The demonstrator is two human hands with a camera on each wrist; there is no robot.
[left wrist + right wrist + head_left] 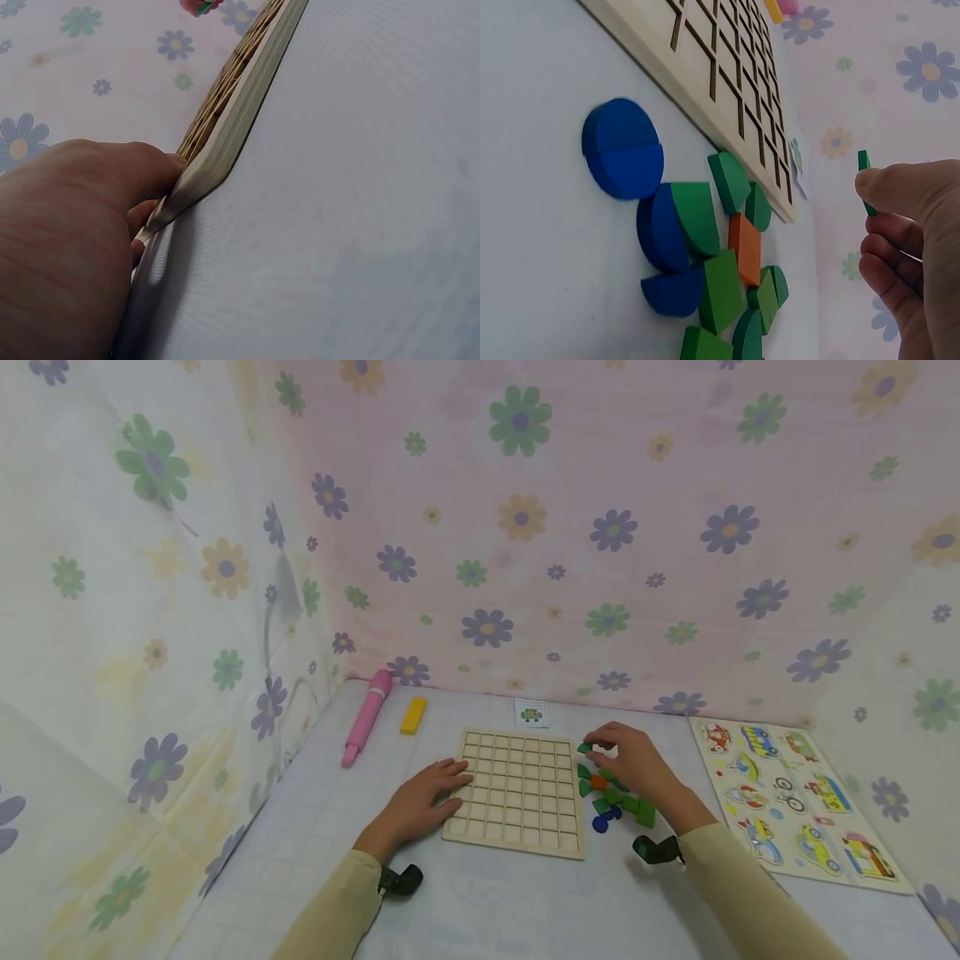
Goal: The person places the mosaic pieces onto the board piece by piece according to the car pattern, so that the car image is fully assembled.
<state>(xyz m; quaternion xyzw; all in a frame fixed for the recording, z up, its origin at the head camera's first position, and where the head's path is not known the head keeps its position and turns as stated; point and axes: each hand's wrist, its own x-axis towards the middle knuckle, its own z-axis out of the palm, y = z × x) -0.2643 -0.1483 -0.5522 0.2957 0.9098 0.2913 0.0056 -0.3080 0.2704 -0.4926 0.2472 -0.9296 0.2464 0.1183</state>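
Note:
A wooden grid board (517,793) with square cells lies flat on the table. My left hand (422,803) rests at its left edge, fingers extended over the rim; in the left wrist view the thumb (154,174) touches the board's edge. My right hand (633,760) is raised beyond the board's right side. Between its thumb and fingers it pinches a small green block (864,182), seen nearly edge-on in the right wrist view. Below that hand lie several loose blocks: green quarter-rounds (697,217), green squares (721,291), an orange block (745,247) and blue half-rounds (626,171).
A small picture card (531,713) lies behind the board. To the left are a yellow block (413,716) and a pink pen-like stick (367,718). On the right lies a picture puzzle board (795,802). Flowered cloth (555,602) hangs behind the table and at both sides.

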